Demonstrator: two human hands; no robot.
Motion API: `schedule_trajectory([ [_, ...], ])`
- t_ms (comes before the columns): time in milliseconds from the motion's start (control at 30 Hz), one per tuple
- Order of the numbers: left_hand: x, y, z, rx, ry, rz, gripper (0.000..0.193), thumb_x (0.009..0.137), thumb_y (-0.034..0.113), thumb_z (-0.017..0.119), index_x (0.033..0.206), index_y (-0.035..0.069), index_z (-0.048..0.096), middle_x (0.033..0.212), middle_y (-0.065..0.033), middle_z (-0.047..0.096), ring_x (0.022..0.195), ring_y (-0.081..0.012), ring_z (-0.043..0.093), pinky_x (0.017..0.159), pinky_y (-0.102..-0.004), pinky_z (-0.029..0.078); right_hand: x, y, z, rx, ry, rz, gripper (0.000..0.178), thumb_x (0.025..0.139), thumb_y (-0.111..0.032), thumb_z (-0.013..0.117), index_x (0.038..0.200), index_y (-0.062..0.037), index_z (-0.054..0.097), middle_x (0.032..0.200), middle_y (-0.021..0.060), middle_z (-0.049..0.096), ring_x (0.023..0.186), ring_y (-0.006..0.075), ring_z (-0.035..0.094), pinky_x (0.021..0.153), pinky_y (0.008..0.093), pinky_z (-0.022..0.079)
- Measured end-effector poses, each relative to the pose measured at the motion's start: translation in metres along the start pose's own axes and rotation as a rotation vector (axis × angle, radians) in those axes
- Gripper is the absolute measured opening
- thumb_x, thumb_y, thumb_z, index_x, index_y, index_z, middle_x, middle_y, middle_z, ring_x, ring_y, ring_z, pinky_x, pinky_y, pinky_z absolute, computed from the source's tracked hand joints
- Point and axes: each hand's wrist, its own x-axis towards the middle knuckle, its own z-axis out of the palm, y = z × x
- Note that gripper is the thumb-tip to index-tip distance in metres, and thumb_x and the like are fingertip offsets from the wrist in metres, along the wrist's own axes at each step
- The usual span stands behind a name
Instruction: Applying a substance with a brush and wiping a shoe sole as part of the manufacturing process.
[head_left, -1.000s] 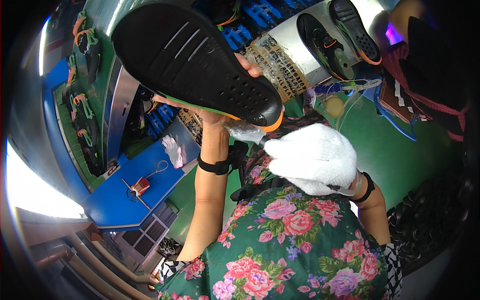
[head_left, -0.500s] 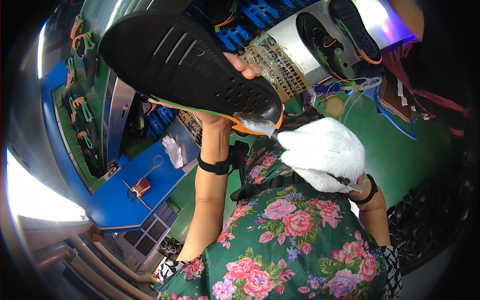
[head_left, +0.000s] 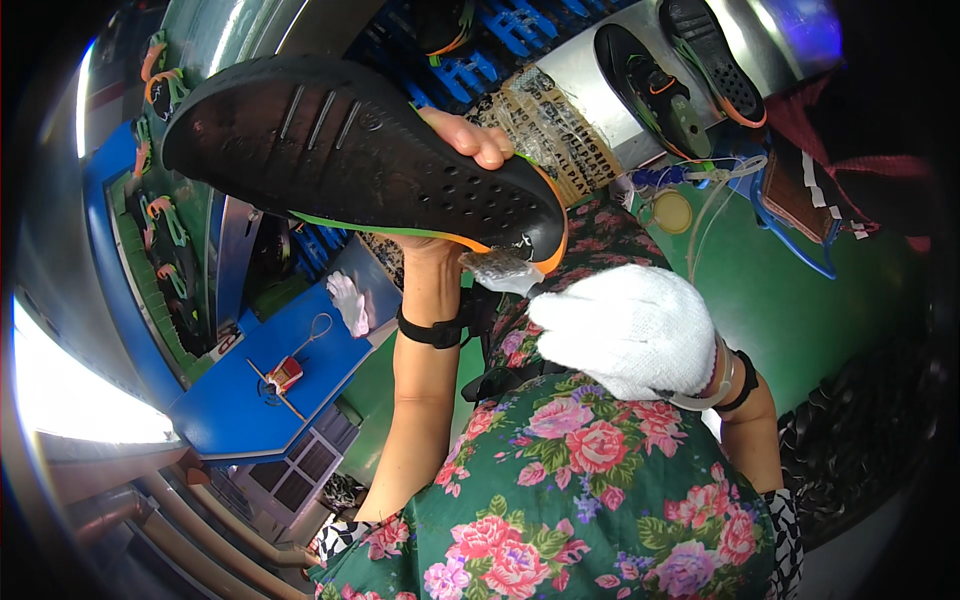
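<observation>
A black shoe sole [head_left: 385, 185] with green and orange edging is gripped in my bare left hand [head_left: 466, 137], fingers over one side and palm beneath. Its inner face, with small holes and raised bars, is turned up and looks shiny wet. My right hand [head_left: 630, 335], in a white knit glove, is closed round a brush; the glove hides most of the handle. The brush's flat, smeared head [head_left: 500, 270] lies at the sole's orange rim near its right end. I cannot tell whether the bristles touch it.
Two shoe parts [head_left: 650, 90] lie on a metal surface at the far right. Blue racks [head_left: 520, 25] stand at the back. More shoe parts [head_left: 160, 215] line the left side. A blue table [head_left: 230, 400] carries a pale glove [head_left: 348, 303] and a red container [head_left: 285, 373].
The sole has shifted left and tilted, its left end lower. My right hand with the brush has moved left and slightly down, from on the inner face to the rim.
</observation>
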Motion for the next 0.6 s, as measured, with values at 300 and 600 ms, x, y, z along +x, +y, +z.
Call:
schedule_trajectory([
  [300, 0.001, 0.0, 0.0, -0.007, 0.019, -0.063, 0.066, 0.091, 0.057, 0.066, 0.102, -0.008, 0.065, 0.095, -0.0167, 0.067, 0.087, -0.0312, 0.069, 0.085, -0.0477, 0.051, 0.011, -0.012, -0.012, -0.075, 0.052, 0.09, 0.029, 0.077, -0.01, 0.075, 0.104, -0.0166, 0.077, 0.116, 0.0038, 0.074, 0.093, 0.0225, 0.07, 0.079, 0.0354, 0.058],
  [600, 0.001, 0.0, 0.003, 0.051, -0.018, -0.065, 0.074, 0.089, 0.066, 0.062, 0.102, -0.008, 0.064, 0.092, -0.0196, 0.068, 0.086, -0.0316, 0.07, 0.087, -0.0468, 0.051, 0.013, -0.012, -0.007, -0.066, 0.128, 0.187, 0.03, 0.075, -0.002, 0.079, 0.102, -0.0129, 0.077, 0.107, 0.0051, 0.075, 0.085, 0.0234, 0.07, 0.072, 0.0357, 0.056],
])
